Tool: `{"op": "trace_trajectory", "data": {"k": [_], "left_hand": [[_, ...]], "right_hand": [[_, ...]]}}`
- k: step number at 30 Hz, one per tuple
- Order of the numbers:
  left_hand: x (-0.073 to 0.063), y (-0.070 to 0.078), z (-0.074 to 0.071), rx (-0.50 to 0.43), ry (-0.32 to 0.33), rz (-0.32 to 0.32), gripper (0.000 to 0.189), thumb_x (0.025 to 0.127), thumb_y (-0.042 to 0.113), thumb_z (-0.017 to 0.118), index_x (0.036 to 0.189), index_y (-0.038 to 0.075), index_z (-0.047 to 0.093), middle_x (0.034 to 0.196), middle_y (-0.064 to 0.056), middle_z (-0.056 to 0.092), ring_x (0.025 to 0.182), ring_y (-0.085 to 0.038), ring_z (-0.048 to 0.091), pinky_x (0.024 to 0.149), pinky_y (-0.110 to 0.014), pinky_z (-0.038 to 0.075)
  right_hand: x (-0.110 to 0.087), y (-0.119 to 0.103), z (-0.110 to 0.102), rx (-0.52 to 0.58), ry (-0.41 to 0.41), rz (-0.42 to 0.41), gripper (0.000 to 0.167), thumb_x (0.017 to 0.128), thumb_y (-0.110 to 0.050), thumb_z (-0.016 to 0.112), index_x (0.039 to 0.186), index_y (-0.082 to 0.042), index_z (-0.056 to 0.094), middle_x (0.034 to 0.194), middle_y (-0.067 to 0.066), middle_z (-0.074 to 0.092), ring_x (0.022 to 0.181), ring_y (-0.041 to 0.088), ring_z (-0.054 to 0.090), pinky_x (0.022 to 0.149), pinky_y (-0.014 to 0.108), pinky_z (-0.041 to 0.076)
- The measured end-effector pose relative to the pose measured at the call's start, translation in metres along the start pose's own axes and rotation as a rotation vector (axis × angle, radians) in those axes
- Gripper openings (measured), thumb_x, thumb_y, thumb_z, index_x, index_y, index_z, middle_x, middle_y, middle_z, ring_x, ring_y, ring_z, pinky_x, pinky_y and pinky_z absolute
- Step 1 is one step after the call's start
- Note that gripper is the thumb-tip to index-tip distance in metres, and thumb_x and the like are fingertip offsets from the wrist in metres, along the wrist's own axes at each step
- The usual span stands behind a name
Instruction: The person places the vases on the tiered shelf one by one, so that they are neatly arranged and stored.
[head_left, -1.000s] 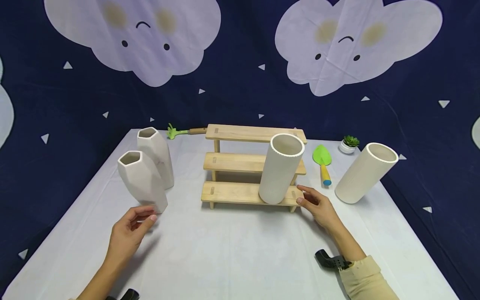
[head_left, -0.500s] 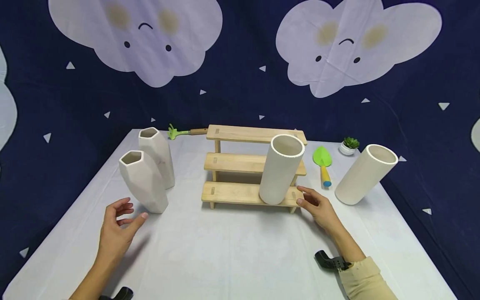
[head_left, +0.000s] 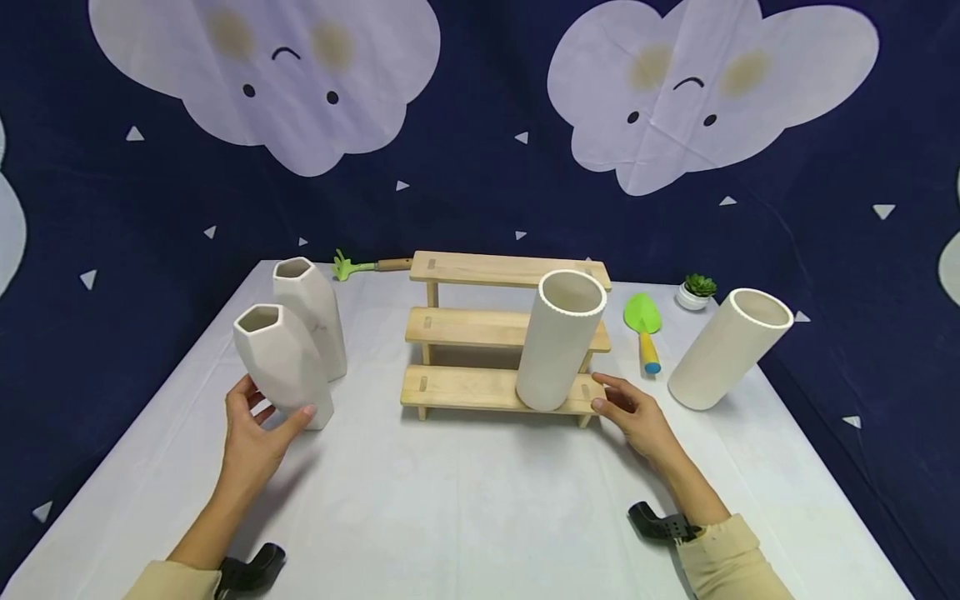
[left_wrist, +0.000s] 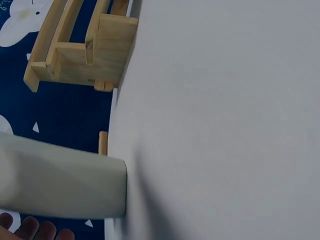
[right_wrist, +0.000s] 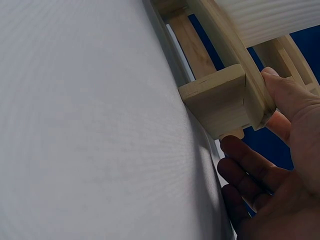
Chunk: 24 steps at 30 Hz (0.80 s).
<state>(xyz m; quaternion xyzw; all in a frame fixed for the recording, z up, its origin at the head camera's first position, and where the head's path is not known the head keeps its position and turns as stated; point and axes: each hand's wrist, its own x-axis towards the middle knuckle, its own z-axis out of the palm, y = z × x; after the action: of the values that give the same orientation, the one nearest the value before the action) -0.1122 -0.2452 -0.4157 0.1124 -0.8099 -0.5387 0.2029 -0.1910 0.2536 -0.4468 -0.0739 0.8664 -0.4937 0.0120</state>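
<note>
Two white faceted vases stand on the left of the table, the front vase (head_left: 288,362) partly covering the rear vase (head_left: 322,321). My left hand (head_left: 255,442) is spread around the lower part of the front vase, thumb in front and fingers on its left side. In the left wrist view, the fingers (left_wrist: 37,230) lie beside the vase with a small gap. My right hand (head_left: 637,421) pinches the right end of the lowest plank of the three-tier wooden stand (head_left: 457,385), with thumb and index finger. A tall white cylindrical vase (head_left: 558,350) stands on that plank.
Another white cylindrical vase (head_left: 727,354) is at the right, apparently leaning. Behind it are a small potted succulent (head_left: 696,292) and a green trowel (head_left: 643,329) with a yellow handle. A green hand rake (head_left: 367,266) lies at the back left, near the stand.
My left hand first drew back left from the front vase's base, then moved forward and right, fingers now beside the vase. My right hand has stayed on the stand.
</note>
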Motion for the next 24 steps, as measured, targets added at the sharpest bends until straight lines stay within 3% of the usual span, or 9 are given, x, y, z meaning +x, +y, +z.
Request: {"op": "trace_trajectory", "data": {"k": [6, 13, 20, 24], "left_hand": [[0.005, 0.007, 0.007, -0.005, 0.016, -0.054, 0.085, 0.078, 0.015, 0.076, 0.143, 0.008, 0.022, 0.130, 0.002, 0.035, 0.112, -0.004, 0.038, 0.089, -0.013, 0.034], [0.011, 0.008, 0.012, -0.025, 0.015, -0.107, 0.084, 0.079, 0.020, 0.075, 0.142, 0.009, 0.020, 0.137, -0.007, 0.038, 0.120, -0.017, 0.042, 0.092, -0.027, 0.034], [0.014, 0.009, 0.014, -0.017, 0.018, -0.100, 0.083, 0.079, 0.022, 0.075, 0.140, 0.006, 0.021, 0.137, -0.018, 0.042, 0.124, -0.031, 0.044, 0.099, -0.046, 0.034], [0.014, 0.011, 0.014, 0.005, 0.029, -0.102, 0.083, 0.078, 0.025, 0.076, 0.140, 0.005, 0.023, 0.136, -0.021, 0.043, 0.124, -0.034, 0.043, 0.099, -0.048, 0.034]], "right_hand": [[0.000, 0.001, 0.001, 0.009, -0.007, 0.008, 0.051, 0.090, -0.033, 0.063, 0.138, -0.020, 0.049, 0.130, 0.018, 0.057, 0.104, 0.007, 0.053, 0.084, 0.022, 0.046], [0.001, 0.000, 0.002, 0.023, -0.003, 0.000, 0.050, 0.090, -0.032, 0.063, 0.137, -0.019, 0.050, 0.124, 0.019, 0.060, 0.098, 0.004, 0.055, 0.081, 0.022, 0.046], [0.000, 0.000, 0.001, 0.010, -0.003, 0.001, 0.050, 0.090, -0.032, 0.063, 0.137, -0.019, 0.050, 0.124, 0.019, 0.060, 0.099, 0.005, 0.056, 0.082, 0.022, 0.046], [0.001, 0.000, 0.000, 0.009, -0.005, 0.001, 0.050, 0.090, -0.033, 0.063, 0.137, -0.019, 0.050, 0.125, 0.019, 0.060, 0.099, 0.002, 0.055, 0.082, 0.020, 0.046]]}}
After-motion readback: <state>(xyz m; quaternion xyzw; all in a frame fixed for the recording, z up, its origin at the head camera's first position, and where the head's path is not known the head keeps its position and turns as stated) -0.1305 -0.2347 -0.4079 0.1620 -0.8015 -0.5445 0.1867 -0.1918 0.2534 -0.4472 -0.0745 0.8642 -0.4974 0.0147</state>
